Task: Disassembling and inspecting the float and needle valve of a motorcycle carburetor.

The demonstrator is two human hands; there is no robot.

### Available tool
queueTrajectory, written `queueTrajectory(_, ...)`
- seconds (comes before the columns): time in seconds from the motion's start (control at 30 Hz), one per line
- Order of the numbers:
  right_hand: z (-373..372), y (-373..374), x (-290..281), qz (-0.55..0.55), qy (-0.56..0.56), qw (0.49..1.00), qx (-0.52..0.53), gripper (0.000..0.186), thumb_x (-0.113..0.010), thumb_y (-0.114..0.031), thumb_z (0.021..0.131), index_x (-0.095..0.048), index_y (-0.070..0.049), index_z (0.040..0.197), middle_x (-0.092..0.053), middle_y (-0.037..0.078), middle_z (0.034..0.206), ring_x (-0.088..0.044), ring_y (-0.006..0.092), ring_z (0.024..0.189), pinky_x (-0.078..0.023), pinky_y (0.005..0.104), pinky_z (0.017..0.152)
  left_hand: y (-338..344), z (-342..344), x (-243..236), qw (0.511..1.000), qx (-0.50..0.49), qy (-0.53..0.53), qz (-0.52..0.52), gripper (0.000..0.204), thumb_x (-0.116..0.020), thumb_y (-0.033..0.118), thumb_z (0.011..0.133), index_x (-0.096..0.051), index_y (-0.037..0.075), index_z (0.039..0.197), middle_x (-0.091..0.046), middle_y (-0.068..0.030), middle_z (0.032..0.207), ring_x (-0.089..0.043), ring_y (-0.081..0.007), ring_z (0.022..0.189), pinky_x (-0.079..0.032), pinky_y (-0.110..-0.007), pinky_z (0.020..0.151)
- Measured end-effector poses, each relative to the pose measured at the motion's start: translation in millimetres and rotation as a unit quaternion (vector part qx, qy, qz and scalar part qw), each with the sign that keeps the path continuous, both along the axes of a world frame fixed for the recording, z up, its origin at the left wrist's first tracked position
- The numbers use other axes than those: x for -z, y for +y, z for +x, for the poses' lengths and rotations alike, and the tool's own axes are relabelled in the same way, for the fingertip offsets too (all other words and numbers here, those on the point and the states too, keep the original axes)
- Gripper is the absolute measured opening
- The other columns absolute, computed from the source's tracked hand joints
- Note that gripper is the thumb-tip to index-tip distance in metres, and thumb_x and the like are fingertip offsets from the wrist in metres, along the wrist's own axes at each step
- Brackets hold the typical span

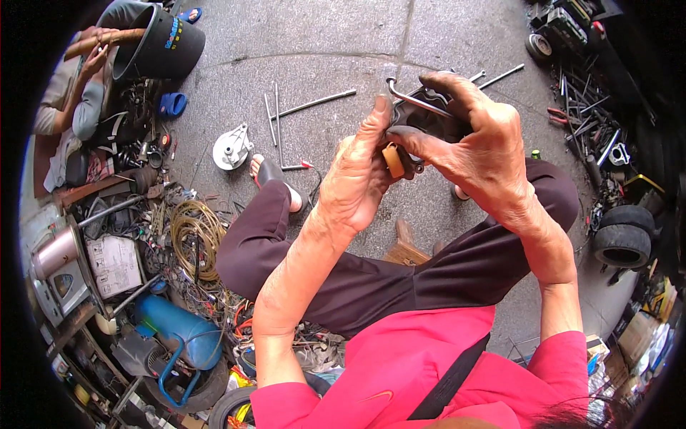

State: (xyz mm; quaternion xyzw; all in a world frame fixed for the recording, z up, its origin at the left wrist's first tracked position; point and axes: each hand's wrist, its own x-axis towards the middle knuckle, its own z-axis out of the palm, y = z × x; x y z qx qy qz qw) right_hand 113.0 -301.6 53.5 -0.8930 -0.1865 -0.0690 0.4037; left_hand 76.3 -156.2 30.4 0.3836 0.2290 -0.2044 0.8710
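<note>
Between my two hands, above the floor in front of my knees, is a dark, greasy mechanical part (427,123). A bent silver metal rod (418,102) sticks out at its far side, and a tan, rounded piece (393,161) shows at its near side. My left hand (357,175) grips it from the left, thumb pointing up. My right hand (479,139) is curled round the right side, with its thumb lying across the near face. My fingers and palms hide much of the part, so its exact kind is unclear.
On the floor ahead lie long metal wrenches (314,104) and a silver brake plate (233,148). Left are a black bucket (168,46), coiled hose (193,239) and blue compressor tank (182,330). Another person (68,107) sits far left. Hand tools (593,136) and tyres (623,243) lie right.
</note>
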Motion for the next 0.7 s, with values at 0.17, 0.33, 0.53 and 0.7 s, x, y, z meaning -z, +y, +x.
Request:
queueTrajectory(0.17,0,1,-2,0.039,-0.005,0.999,-0.024,0.041,-0.073,-0.028,0.068,-0.060,-0.005,0.099,-0.064,0.013,0.071,-0.064,0.0262,0.061,-0.051,0.0328,0.055,4,-1,0,0.999,0.009,-0.019,-0.028,0.044,-0.054,0.048,0.085,-0.059,0.006,0.096,-0.062,-0.0027,0.082,-0.059,-0.0111,0.070,-0.046,-0.025,0.063)
queueTrajectory(0.33,-1,-1,-4,0.047,-0.040,0.994,-0.090,0.022,-0.067,-0.018,0.074,-0.064,-0.009,0.094,-0.063,0.011,0.070,-0.063,0.0238,0.058,-0.048,0.0300,0.049,1,-1,-2,0.999,-0.014,-0.022,-0.040,0.040,-0.052,0.045,0.087,-0.058,0.007,0.097,-0.062,-0.0029,0.085,-0.060,-0.0117,0.072,-0.047,-0.027,0.064)
queueTrajectory(0.53,0,0,-5,0.026,-0.071,0.992,-0.099,0.022,-0.066,-0.017,0.074,-0.064,-0.009,0.095,-0.063,0.010,0.071,-0.062,0.0250,0.058,-0.048,0.0309,0.049,13,-2,15,0.992,0.042,-0.062,-0.103,0.037,-0.047,0.042,0.090,-0.056,0.010,0.106,-0.062,-0.0042,0.097,-0.059,-0.0180,0.093,-0.046,-0.037,0.083)
queueTrajectory(0.7,6,-6,-2,0.037,-0.098,0.993,-0.060,0.031,-0.068,-0.019,0.072,-0.061,-0.002,0.098,-0.064,0.015,0.071,-0.064,0.0254,0.059,-0.049,0.0302,0.051,11,3,4,0.994,0.030,-0.046,-0.090,0.043,-0.047,0.046,0.088,-0.056,0.009,0.108,-0.062,-0.0048,0.099,-0.060,-0.0173,0.091,-0.048,-0.035,0.080)
